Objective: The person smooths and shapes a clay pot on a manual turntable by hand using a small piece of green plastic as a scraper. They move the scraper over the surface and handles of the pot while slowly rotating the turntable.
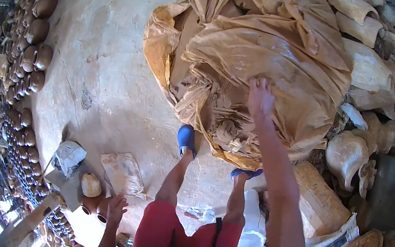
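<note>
A large brown plastic sheet, creased and dusty, is draped over a broad mound ahead of me. Through a gap at its near side shows brown clay with crumbly lumps. My right arm reaches forward over the mound. At the edge of that gap, my right hand has its fingers bent onto the sheet and grips a fold; the fingertips are partly hidden. Low on the left, my left hand hangs beside my leg, fingers apart and loosely curved, holding nothing.
Rows of brown clay pots line the left side. Pale broken pottery is heaped at the right. A flat sack, a wrapped block and a round pale lump lie on the concrete floor at lower left.
</note>
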{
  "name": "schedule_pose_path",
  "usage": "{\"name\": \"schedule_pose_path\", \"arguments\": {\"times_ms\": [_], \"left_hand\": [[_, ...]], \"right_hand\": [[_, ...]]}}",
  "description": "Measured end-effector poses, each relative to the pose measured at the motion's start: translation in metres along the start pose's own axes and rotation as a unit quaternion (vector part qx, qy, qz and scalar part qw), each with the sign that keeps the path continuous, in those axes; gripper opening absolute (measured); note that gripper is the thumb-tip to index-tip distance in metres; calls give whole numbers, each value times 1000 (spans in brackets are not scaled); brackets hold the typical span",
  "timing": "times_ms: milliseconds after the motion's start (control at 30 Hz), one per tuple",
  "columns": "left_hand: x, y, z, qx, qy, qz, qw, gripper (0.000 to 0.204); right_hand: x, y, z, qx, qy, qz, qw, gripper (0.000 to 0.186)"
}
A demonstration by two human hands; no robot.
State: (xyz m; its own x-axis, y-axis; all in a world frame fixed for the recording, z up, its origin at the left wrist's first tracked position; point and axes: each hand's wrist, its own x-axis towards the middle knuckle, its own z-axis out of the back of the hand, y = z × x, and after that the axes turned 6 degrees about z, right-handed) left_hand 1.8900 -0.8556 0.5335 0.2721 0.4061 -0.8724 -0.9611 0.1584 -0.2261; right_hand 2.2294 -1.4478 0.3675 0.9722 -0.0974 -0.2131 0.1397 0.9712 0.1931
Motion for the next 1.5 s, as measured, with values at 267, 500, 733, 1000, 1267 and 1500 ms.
{"name": "schedule_pose_path", "arguments": {"times_ms": [267, 500, 733, 1000, 1267, 1500], "left_hand": [[41, -66, -151, 57, 121, -159, 978, 42], [3, -132, -273, 82, 187, -188, 961, 44], [-16, -95, -379, 70, 179, -239, 952, 45], [-117, -120, -491, 178, 220, -253, 925, 49], [-101, -162, -566, 276, 108, -499, 814, 51], [-48, -343, -653, 285, -10, -693, 662, 55]], "right_hand": [[26, -109, 89, 80, -156, 14, 984, 19], [-94, -431, 298, -201, -168, -172, 950, 46], [-423, -618, 335, -229, -79, -396, 886, 53], [-520, -720, 291, -201, -24, -664, 720, 53], [-363, -563, 212, -154, -157, -161, 962, 49], [-182, -465, 70, 176, 102, -233, 951, 82]]}}
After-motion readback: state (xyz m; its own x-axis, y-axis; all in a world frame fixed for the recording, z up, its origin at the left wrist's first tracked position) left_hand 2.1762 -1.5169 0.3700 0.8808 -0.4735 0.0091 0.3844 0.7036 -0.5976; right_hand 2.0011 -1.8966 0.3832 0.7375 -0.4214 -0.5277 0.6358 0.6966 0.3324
